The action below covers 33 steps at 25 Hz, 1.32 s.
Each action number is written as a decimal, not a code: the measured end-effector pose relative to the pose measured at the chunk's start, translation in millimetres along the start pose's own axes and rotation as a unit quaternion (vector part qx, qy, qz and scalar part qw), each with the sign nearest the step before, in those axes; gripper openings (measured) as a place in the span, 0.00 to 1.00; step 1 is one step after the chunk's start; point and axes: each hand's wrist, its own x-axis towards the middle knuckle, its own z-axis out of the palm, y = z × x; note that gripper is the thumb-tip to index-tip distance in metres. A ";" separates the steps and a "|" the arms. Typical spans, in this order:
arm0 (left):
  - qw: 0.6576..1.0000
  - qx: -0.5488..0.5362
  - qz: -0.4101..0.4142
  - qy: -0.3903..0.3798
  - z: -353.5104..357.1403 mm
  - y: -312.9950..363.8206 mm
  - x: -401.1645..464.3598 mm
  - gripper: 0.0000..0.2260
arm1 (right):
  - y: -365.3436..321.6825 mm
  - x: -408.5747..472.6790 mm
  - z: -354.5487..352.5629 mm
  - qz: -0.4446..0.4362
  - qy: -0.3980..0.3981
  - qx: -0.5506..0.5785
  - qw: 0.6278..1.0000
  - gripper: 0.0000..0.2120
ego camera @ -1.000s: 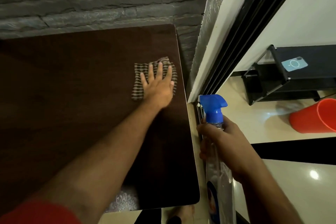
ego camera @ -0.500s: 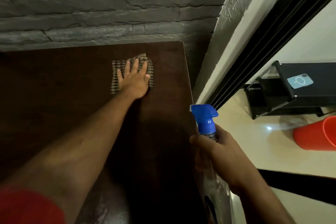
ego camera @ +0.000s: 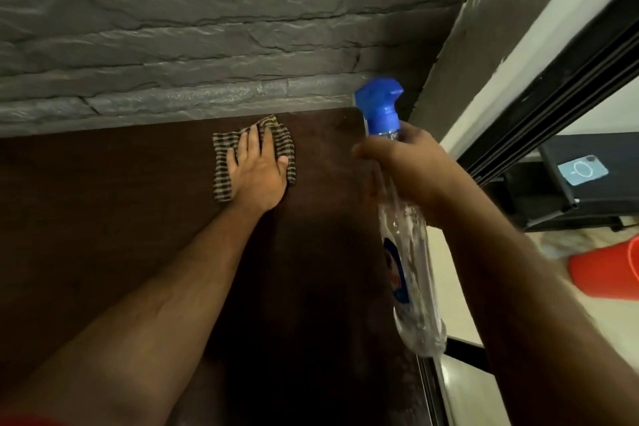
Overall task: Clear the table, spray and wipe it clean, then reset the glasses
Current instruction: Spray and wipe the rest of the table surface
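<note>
Near the far edge of the dark tabletop (ego camera: 103, 218), beside the grey stone wall (ego camera: 207, 28), the left hand (ego camera: 257, 171) lies palm-down with fingers (ego camera: 254, 140) spread flat on a striped cloth (ego camera: 221, 169) (nothing gripped). The right hand (ego camera: 411, 166) is wrapped closed round the neck of a clear spray bottle (ego camera: 411, 252) with a blue trigger head, held above the tabletop's right edge.

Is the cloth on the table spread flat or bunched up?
Mostly flat but rumpled: the striped cloth lies pressed on the table under the left hand, its far edge wrinkled.
</note>
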 end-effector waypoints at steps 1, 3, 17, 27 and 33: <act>1.000 -0.005 -0.003 0.005 1.3 -0.9 -0.6 0.28 | -0.6 3.9 -1.8 0.000 0.005 0.006 1.000 0.12; 1.000 -0.008 0.002 0.007 1.8 -1.6 -0.4 0.29 | 0.9 6.1 -10.5 0.002 0.028 0.000 1.000 0.10; 1.000 0.011 -0.014 -0.019 -1.5 5.4 8.5 0.25 | 45.8 -56.0 -9.8 0.058 0.034 0.026 0.997 0.09; 0.983 0.003 0.185 0.003 12.8 65.0 -34.3 0.24 | 51.7 -64.9 -11.7 0.056 0.013 0.064 0.996 0.11; 0.987 -0.001 0.140 -0.076 -0.2 114.9 37.6 0.25 | 58.7 -57.2 -12.7 0.064 0.001 0.074 0.995 0.14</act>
